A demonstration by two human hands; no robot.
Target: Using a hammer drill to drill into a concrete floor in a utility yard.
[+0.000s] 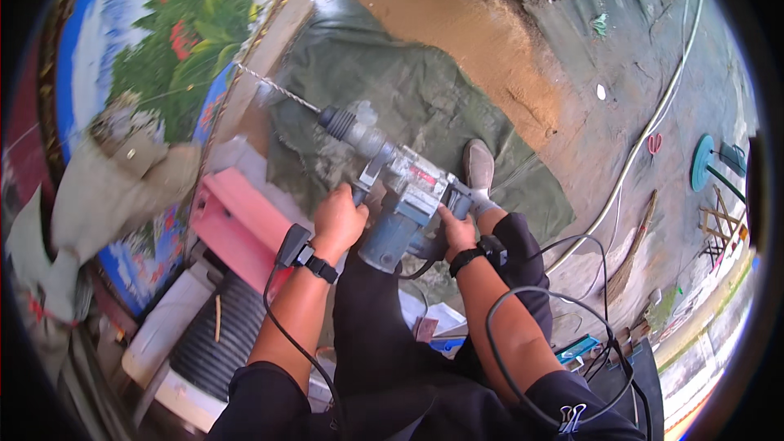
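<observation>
A grey and blue rotary hammer drill (412, 188) is held across my lap, its long spiral bit (282, 90) pointing up and to the left. My left hand (339, 216) is closed round the side handle near the front of the tool. Around the rear grip my right hand (457, 233) is wrapped; whether a finger presses the trigger is hidden. The bit's tip lies in front of the edge of a large painted panel (184, 49) with flowers and leaves; I cannot tell whether it touches.
A dark green tarp (359, 57) covers the ground ahead, beside brown dirt (457, 16). A pink plastic stool (245, 212) is at left, near a black ribbed object (216, 343). A pale hose (645, 135) runs along the right, past a broom (633, 253). Cables loop round my right arm.
</observation>
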